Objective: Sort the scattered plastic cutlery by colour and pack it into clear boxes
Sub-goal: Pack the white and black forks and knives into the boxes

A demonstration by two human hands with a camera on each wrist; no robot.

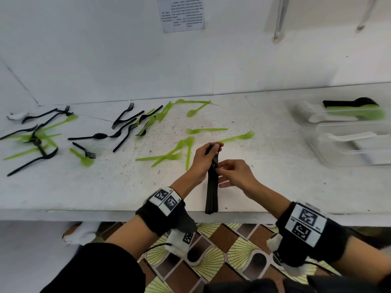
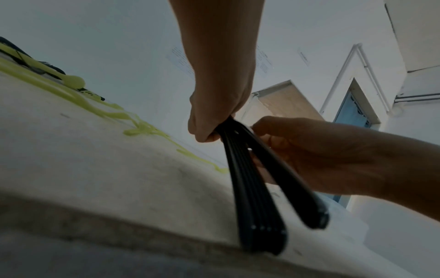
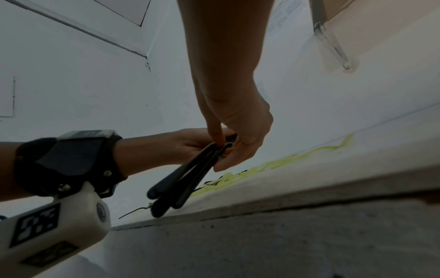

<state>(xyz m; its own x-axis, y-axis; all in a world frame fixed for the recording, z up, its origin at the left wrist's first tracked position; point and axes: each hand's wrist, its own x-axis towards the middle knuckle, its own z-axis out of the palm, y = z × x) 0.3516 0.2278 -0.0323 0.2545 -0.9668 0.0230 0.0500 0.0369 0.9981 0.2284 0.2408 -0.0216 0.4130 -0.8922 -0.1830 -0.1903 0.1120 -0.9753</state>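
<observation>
Both hands meet mid-counter: left hand (image 1: 203, 159) grips the black cutlery bundle (image 1: 212, 191) upright, right hand (image 1: 237, 173) fingers pinching it.

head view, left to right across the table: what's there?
mixed black and green cutlery pile → black forks cluster → scattered green cutlery → left hand → black cutlery bundle → right hand → clear boxes

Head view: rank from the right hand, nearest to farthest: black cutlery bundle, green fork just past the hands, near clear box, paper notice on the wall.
1. black cutlery bundle, pinched by the right hand
2. green fork, just beyond, slightly right
3. near clear box, far right
4. paper notice, up on the wall
</observation>
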